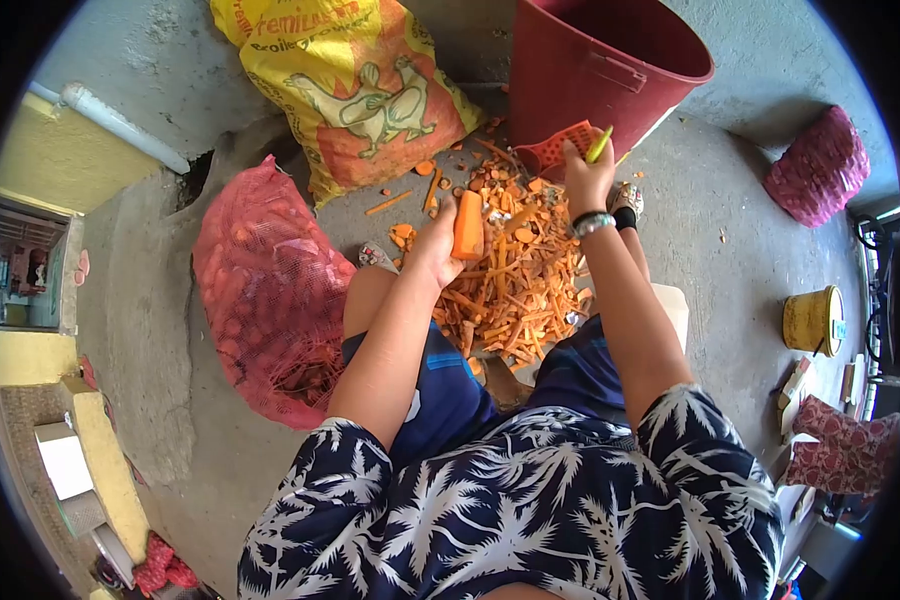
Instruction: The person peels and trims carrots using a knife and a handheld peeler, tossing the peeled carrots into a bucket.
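My left hand [437, 243] is closed around a thick orange carrot [468, 226], its top end cut flat and its surface mostly peeled. My right hand [588, 185] grips a tool with a yellow-green handle [600, 145]; its working end is hidden. Just beside those fingers is a red perforated plastic piece [560, 148], close to the bucket; whether the hand touches it I cannot tell. Below and between both hands, a heap of carrot peelings and cut ends [515, 285] covers the floor between my legs.
A red bucket [610, 85] stands ahead by the wall. Left of it leans a yellow feed sack [365, 100]. A red mesh sack of carrots [270, 290] is at my left leg. Farther right are a purple-pink mesh sack [820, 165] and a yellow pail [812, 320].
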The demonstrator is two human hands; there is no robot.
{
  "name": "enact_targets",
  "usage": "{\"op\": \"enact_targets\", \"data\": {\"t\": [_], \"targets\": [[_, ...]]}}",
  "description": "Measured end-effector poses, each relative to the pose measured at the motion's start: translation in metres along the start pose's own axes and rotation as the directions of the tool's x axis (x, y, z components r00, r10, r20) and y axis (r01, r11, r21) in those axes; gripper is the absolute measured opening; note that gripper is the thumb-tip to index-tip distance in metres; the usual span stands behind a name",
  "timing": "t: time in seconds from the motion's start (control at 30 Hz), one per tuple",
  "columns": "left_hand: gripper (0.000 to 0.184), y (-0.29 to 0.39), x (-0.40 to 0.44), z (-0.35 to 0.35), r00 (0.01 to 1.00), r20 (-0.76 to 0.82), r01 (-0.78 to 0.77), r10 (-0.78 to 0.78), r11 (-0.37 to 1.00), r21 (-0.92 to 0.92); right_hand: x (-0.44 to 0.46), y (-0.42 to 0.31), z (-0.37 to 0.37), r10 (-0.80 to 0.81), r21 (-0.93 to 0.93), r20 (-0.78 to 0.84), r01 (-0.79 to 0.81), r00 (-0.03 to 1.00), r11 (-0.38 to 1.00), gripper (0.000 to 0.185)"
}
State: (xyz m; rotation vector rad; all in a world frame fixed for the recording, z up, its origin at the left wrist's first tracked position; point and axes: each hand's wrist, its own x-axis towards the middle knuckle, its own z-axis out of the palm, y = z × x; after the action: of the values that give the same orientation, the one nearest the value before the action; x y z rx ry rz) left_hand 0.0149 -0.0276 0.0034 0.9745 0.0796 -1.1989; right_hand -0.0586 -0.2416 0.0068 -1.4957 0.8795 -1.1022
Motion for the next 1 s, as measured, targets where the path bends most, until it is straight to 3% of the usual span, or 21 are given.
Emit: {"op": "enact_targets", "data": {"t": [0.03, 0.13, 0.2, 0.27, 0.3, 0.43, 0.53, 0.6, 0.67, 0.73, 0.77, 0.8, 0.87, 0.93, 1.0], "targets": [[0.038, 0.005, -0.001, 0.009, 0.989, -0.147, 0.005, -0.009, 1.0, -0.027, -0.011, -0.011, 0.0, -0.001, 0.052, 0.033, -0.001, 0.999, 0.999, 0.031], [0.037, 0.001, 0.012, 0.011, 0.994, -0.077, -0.089, 0.076, 0.978, -0.19, -0.063, -0.042, -0.008, 0.026, 0.093, 0.167, -0.042, 0.986, 0.995, 0.033], [0.036, -0.009, 0.027, 0.008, 0.99, -0.072, -0.131, 0.119, 0.973, -0.191, -0.088, -0.049, -0.009, 0.0, 0.122, 0.16, -0.02, 0.987, 0.992, 0.032], [0.037, -0.011, 0.02, 0.019, 0.982, -0.12, -0.164, 0.147, 0.976, -0.145, -0.1, -0.053, -0.011, -0.008, 0.044, 0.185, -0.001, 0.983, 0.999, 0.032], [0.038, -0.013, 0.021, 0.022, 0.975, -0.166, -0.17, 0.146, 0.975, -0.14, -0.102, -0.05, -0.009, -0.094, 0.056, 0.157, 0.087, 0.983, 0.995, 0.032], [0.037, -0.016, 0.02, 0.021, 0.965, -0.14, -0.238, 0.223, 0.965, -0.106, -0.099, -0.052, -0.007, -0.099, -0.04, 0.161, 0.106, 0.982, 0.994, 0.033], [0.036, -0.013, 0.015, 0.016, 0.973, -0.116, -0.197, 0.198, 0.98, 0.023, -0.076, -0.05, -0.001, -0.025, 0.061, 0.27, 0.009, 0.962, 0.998, 0.035], [0.034, -0.009, 0.008, 0.015, 0.991, -0.096, -0.077, 0.091, 0.987, 0.139, -0.043, -0.03, 0.006, -0.136, 0.075, 0.193, 0.124, 0.972, 0.99, 0.033], [0.035, -0.009, 0.003, 0.008, 0.991, -0.101, -0.074, 0.083, 0.993, 0.091, -0.01, -0.012, 0.013, -0.115, 0.013, 0.072, 0.114, 0.991, 0.993, 0.031], [0.036, -0.004, 0.004, -0.004, 0.995, -0.088, -0.05, 0.042, 0.995, -0.092, 0.004, -0.018, 0.014, -0.031, -0.007, -0.005, 0.031, 1.0, 1.0, 0.029], [0.035, -0.001, 0.007, -0.005, 0.99, -0.135, -0.066, 0.048, 0.989, -0.135, -0.002, -0.03, 0.011, 0.066, 0.109, 0.05, -0.071, 0.997, 0.991, 0.029], [0.035, 0.0, 0.008, -0.004, 0.989, -0.135, -0.07, 0.051, 0.988, -0.139, -0.018, -0.042, 0.01, 0.063, 0.108, 0.055, -0.068, 0.997, 0.992, 0.029], [0.033, -0.001, 0.015, -0.002, 0.982, -0.14, -0.154, 0.128, 0.969, -0.195, -0.049, -0.058, 0.007, 0.036, 0.097, 0.183, -0.055, 0.983, 0.994, 0.031], [0.028, -0.004, 0.018, 0.006, 0.98, -0.131, -0.175, 0.151, 0.965, -0.194, -0.079, -0.057, 0.001, 0.012, -0.03, 0.232, -0.005, 0.973, 1.0, 0.032], [0.025, -0.007, 0.015, 0.019, 0.963, -0.186, -0.234, 0.194, 0.947, -0.222, -0.095, -0.061, -0.001, -0.063, 0.042, 0.197, 0.056, 0.978, 0.998, 0.031]]}}
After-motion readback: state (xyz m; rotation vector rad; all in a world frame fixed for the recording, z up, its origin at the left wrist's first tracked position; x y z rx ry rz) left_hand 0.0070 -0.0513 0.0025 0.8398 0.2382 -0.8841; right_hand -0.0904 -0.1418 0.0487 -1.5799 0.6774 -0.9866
